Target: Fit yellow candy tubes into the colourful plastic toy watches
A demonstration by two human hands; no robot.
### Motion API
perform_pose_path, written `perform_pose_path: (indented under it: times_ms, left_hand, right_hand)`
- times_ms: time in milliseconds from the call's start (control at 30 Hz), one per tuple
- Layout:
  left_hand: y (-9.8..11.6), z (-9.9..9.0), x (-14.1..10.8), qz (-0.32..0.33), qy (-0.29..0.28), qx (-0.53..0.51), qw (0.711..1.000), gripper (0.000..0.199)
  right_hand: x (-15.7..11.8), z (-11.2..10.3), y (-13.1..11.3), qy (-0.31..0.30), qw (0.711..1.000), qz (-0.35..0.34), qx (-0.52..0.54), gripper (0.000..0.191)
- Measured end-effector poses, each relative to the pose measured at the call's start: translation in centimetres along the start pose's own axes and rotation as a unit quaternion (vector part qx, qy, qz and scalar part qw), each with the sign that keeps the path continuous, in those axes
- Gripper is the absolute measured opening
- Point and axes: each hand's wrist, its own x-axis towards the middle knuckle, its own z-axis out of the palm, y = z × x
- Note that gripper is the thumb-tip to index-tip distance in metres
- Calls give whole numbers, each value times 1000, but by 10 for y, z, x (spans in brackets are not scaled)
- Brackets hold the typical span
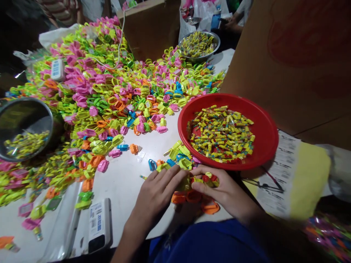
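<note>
My left hand [161,188] is closed, fingers curled over a yellow plastic toy watch [182,184] that they partly hide. In my right hand [223,188] are several small yellow candy rolls [210,179] with red ends, gripped between thumb and fingers. The two hands nearly meet over the table's front edge. Beneath them lie orange toy watches [210,207]. Just beyond my fingers is a small cluster of yellow, blue and orange toy watches [184,162]. A red plastic basin [264,146] holding many candy rolls stands beyond my right hand.
A large heap of coloured toy watches [90,87] covers the table's back and left. Metal bowls with candy rolls stand at left [51,122] and back right [218,44]. A white device [99,224] lies front left. Cardboard [296,65] rises on the right; another person's hand [233,25] shows behind.
</note>
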Motion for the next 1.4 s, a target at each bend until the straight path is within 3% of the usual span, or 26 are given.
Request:
perform_pose_path:
  times_ms: [67, 200, 333, 433, 600, 733, 833, 1000, 1200, 1333, 1400]
  left_hand:
    - [-3, 5, -4, -2, -13, -8, 1000, 37]
    - [-6, 14, -14, -29, -46, -70, 996, 43]
    - [-9, 15, -19, -62, -69, -120, 988, 48]
    - [-11, 14, -20, -44, -85, -108, 989, 49]
    - [-12, 19, -24, -12, -80, -62, 995, 56]
    - [-13, 24, -29, -55, -92, -114, 988, 56]
    - [-14, 23, -30, -144, -94, -223, 959, 52]
    - [-10, 27, -28, -222, -16, -317, 922, 47]
    - [-3, 27, -32, -324, 132, -409, 843, 30]
    - [1, 24, -29, -376, 150, -458, 792, 34]
    - [3, 24, -25, -399, 151, -499, 754, 36]
  right_hand:
    - [3, 2, 6, 18, 1000, -8, 3, 36]
    - [4, 5, 10, -17, 996, 62, 57, 41]
    - [6, 8, 14, -29, 995, 75, 58, 46]
    - [9, 11, 22, -22, 996, 82, 39, 51]
    - [16, 12, 40, 22, 998, 17, -47, 32]
    - [20, 9, 47, 58, 990, -27, -123, 25]
    - [20, 6, 40, 60, 983, -46, -170, 29]
    - [18, 3, 22, 69, 959, -83, -261, 20]
    - [14, 2, 23, 141, 907, -106, -382, 54]
    - [3, 1, 15, 212, 872, -221, -383, 28]
    - [0, 0, 7, 227, 895, -205, -325, 14]
